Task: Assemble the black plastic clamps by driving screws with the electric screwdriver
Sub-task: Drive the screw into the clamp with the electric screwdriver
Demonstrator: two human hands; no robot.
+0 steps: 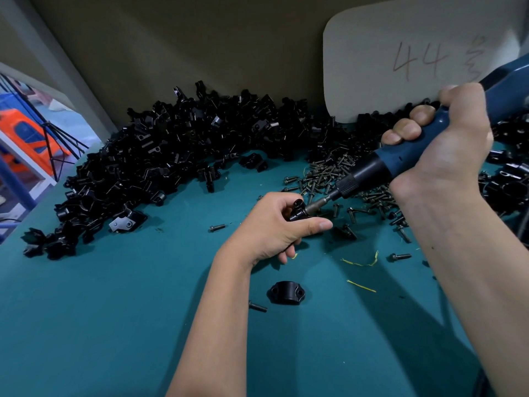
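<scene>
Two hands busy: left hand [274,224] pinching the small black clamp [297,210] mid-table, right hand [435,138] gripping the electric screwdriver [369,170], maybe slipping off if tilted, poking fingers.

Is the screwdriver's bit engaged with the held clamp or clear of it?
Engaged: the electric screwdriver, gripped by the right hand, has its bit tip against the clamp held in the left hand.

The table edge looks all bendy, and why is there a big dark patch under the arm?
In the head view, the wide-angle lens curves the green table at the frame edges. In the same view, the dark patch is the shadow of the right hand and its arm, thrown by light from above. The left hand casts a smaller one.
</scene>
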